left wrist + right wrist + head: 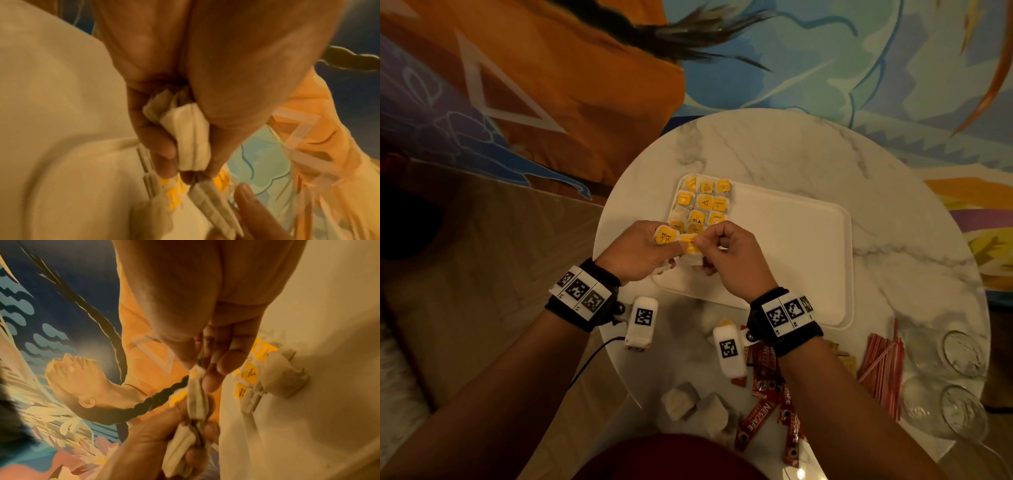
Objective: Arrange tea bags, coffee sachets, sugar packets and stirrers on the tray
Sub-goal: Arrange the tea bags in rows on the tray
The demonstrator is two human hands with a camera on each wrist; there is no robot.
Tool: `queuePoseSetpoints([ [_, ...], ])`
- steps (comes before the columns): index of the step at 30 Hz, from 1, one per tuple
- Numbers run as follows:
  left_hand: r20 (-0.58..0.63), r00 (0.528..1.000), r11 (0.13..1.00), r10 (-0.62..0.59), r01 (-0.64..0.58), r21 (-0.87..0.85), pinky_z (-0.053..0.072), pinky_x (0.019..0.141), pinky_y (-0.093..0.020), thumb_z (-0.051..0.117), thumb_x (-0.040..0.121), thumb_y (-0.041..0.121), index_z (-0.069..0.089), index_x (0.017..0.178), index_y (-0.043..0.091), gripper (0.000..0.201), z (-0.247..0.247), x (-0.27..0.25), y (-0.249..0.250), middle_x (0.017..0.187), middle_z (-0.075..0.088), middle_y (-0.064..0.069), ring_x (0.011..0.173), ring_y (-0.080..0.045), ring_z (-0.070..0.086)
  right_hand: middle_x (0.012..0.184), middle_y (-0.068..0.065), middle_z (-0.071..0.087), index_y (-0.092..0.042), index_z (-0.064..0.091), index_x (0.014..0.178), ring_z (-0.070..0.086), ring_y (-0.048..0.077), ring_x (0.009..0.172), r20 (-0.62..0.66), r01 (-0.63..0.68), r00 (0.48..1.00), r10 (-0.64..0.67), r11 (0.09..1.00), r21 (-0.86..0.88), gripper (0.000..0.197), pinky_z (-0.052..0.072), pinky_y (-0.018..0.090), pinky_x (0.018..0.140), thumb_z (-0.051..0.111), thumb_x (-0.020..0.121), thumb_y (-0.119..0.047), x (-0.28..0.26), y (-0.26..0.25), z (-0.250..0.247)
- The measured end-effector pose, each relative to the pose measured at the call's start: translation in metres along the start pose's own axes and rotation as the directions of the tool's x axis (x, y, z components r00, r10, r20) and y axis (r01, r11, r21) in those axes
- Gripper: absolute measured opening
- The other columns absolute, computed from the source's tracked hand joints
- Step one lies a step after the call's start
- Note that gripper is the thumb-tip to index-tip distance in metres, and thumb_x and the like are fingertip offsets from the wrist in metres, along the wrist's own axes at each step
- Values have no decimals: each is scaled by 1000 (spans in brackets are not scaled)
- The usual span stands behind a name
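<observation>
A white tray lies on the round marble table. Yellow-tagged tea bags lie in rows in its far left corner. Just in front of those rows, my left hand grips a small bundle of tea bags, one with a "RELAX" tag. My right hand pinches one tea bag of that bundle between thumb and fingers. Red coffee sachets, brown sugar packets and red-and-white stirrers lie on the table near me.
Two loose tea bags sit at the near table edge. Two empty glasses lie at the near right, beside the stirrers. The right part of the tray holds nothing. A painted wall stands behind the table.
</observation>
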State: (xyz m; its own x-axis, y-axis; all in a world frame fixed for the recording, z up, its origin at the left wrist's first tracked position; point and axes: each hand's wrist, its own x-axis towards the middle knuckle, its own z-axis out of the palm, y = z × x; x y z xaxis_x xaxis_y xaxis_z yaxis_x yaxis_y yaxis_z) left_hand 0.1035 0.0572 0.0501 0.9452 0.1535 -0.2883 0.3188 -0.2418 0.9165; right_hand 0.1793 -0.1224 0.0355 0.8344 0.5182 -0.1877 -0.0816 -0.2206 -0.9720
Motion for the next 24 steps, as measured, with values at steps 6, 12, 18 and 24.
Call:
queuePoseSetpoints([
  [6,-1,1000,826,3,-2,564,42,63,-32,71,89,25,66,69,8,27,-18,28,-16,68,64,-6,67,-22,60,88,13,72,-6,65,94,68,19,59,-83,-45,996,40,997,-60,5,44,16,48,64,96,-10,6,5,-19],
  [12,-33,998,777,-54,63,626,34,58,-29,72,86,27,49,52,24,42,-12,52,-36,57,51,5,62,-22,54,80,3,70,-12,68,94,66,14,59,-147,-84,988,49,967,-242,3,51,21,58,66,93,-14,10,26,-30],
  [18,-165,982,795,-96,175,581,29,49,-20,77,81,27,51,55,23,37,-7,60,-46,57,51,9,55,-8,47,87,-5,68,-20,73,107,65,14,81,-102,-79,994,33,866,-495,17,51,28,76,67,91,-25,14,43,-22],
  [24,-232,972,850,-32,149,505,36,60,-27,79,78,23,52,65,23,30,-8,55,-39,66,54,8,68,-18,55,86,-2,69,-23,72,102,63,17,83,-22,-49,999,45,775,-631,23,48,31,73,71,87,-40,16,45,-7],
])
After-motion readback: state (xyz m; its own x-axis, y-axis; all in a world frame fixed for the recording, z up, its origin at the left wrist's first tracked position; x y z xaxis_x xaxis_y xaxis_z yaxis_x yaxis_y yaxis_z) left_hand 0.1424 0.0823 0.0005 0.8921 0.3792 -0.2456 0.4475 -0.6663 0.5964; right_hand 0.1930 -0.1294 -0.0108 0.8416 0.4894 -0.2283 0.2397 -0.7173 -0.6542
